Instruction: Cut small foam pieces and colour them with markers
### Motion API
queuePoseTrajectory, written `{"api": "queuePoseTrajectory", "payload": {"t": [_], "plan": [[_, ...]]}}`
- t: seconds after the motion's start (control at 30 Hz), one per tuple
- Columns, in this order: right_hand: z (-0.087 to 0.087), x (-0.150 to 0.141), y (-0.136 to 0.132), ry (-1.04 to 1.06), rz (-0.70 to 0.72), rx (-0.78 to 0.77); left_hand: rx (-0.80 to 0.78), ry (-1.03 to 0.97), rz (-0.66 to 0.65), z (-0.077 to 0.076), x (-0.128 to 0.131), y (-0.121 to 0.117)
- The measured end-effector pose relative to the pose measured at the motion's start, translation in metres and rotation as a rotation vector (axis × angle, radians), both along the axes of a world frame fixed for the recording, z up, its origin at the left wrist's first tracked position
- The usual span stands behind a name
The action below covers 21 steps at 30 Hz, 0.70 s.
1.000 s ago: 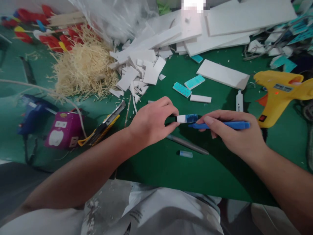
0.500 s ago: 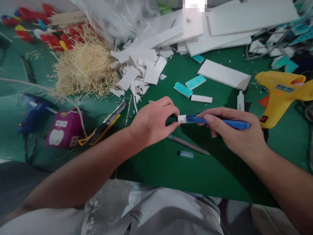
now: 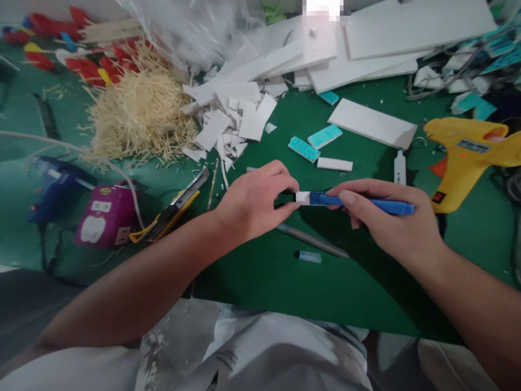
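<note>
Between the thumb and fingers of my left hand point(image 3: 260, 198) is a small white foam block point(image 3: 303, 198), pinched at its left end. Blue ink covers the block's right part. My right hand point(image 3: 385, 212) grips a blue marker pen point(image 3: 393, 207) like a writing pen, its tip over the inked part. In front of the hands lies a loose pen cap point(image 3: 310, 257), and a grey pencil-like stick point(image 3: 315, 240) runs partly under my left hand. Behind them rest two turquoise-faced strips point(image 3: 303, 149) and a white strip point(image 3: 334, 164).
A yellow glue gun point(image 3: 459, 157) lies right of my right hand, near a white tube point(image 3: 399, 167). Left are a utility knife point(image 3: 175, 209), a purple power adapter point(image 3: 103, 217), a blue glue gun point(image 3: 57, 187) and a straw heap point(image 3: 142, 108). White foam boards point(image 3: 419, 27) and scraps lie behind.
The marker's tip has shifted from the lower edge of the block up onto its inked face. My left hand has held the block nearly still.
</note>
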State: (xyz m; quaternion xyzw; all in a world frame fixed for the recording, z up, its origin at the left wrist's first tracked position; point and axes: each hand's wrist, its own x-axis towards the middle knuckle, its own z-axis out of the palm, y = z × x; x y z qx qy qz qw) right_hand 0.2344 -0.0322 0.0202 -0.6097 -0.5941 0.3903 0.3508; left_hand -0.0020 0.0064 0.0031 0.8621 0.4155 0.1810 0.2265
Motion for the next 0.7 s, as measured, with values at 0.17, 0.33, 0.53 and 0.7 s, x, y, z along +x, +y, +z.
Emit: {"api": "queuePoseTrajectory", "payload": {"t": [0.17,0.33,0.53,0.7], "plan": [[-0.0001,-0.001,0.0013,0.0,0.03,-0.013,0.01,-0.014,0.0,0.0,0.0002,-0.0009],[-0.0009,-0.0015,0.0012,0.006,-0.001,0.029,-0.009,-0.01,0.006,-0.0002,0.0017,-0.0014],[-0.0019,0.0008,0.0004,0.005,0.016,0.018,0.016,-0.033,-0.01,-0.0011,0.0003,-0.0007],[-0.0037,0.0002,0.0012,0.009,0.019,0.023,0.025,-0.027,-0.012,-0.0011,0.0002,-0.0002]]}}
